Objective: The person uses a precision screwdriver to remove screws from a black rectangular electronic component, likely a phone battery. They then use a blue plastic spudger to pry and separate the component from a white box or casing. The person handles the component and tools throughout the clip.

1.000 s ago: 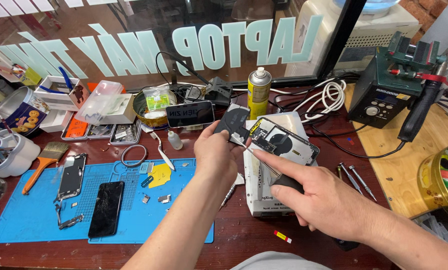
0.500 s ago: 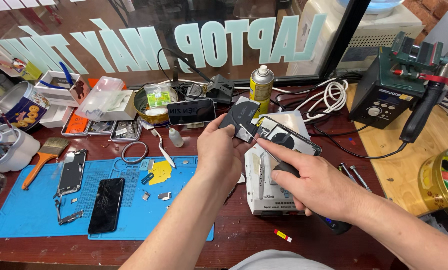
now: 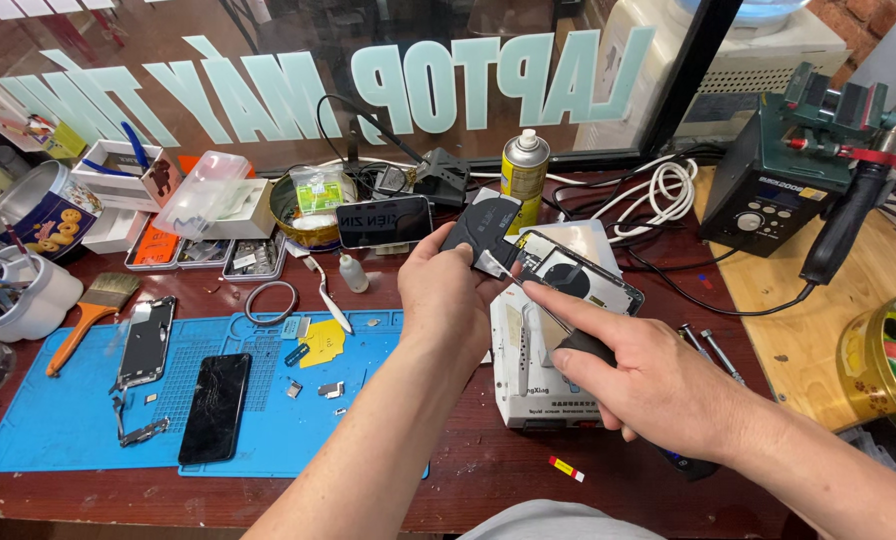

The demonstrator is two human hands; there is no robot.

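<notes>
The left hand grips a phone shell by one end, holding it up over the white heater box so its open side faces the eyes. The right hand is closed on a thin tool, forefinger along it for control; the tip seems to meet the shell's edge, though fingers partly hide it

Bench: I see a dark red-brown wooden tabletop.
Window: glass pane behind it, large pale lettering, black frame post.
Right side: lighter wooden board.
Wall: brick corner.
</notes>
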